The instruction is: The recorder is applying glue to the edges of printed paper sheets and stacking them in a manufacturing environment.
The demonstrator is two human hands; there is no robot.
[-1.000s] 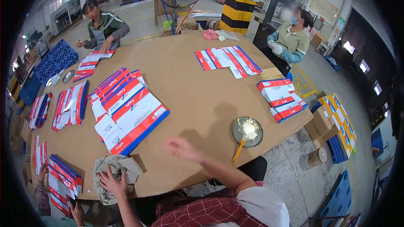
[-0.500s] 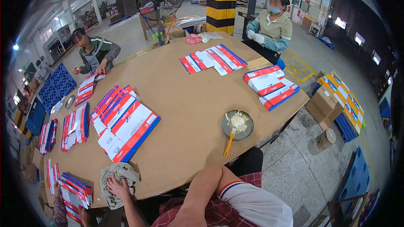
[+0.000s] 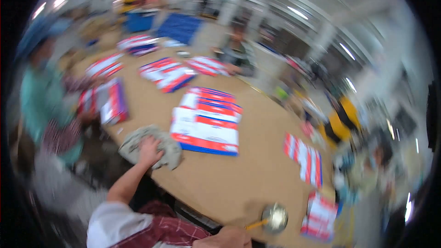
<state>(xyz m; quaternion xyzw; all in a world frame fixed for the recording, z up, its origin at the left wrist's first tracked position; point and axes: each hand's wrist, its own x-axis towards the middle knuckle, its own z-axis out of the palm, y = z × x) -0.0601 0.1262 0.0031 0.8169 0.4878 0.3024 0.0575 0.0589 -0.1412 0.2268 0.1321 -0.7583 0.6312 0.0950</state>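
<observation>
My left hand lies on a crumpled grey-green cloth at the table's near edge, its fingers spread over the folds, though blur softens them. Just right of the cloth is a fanned stack of flat red, white and blue printed card sheets. Part of my right arm shows at the bottom edge; the right hand itself is out of the picture. Beyond that arm stands a round dish holding pale paste, with a yellow-handled brush resting on its rim.
More card stacks lie on the brown table, at the far left and at the right. A co-worker in a green top stands at the left beside one stack. Another person sits across, and a third is at the right.
The whole view has swung left and tilted, with strong blur. My left hand is still on the cloth. A co-worker at the left has come more fully into the picture.
</observation>
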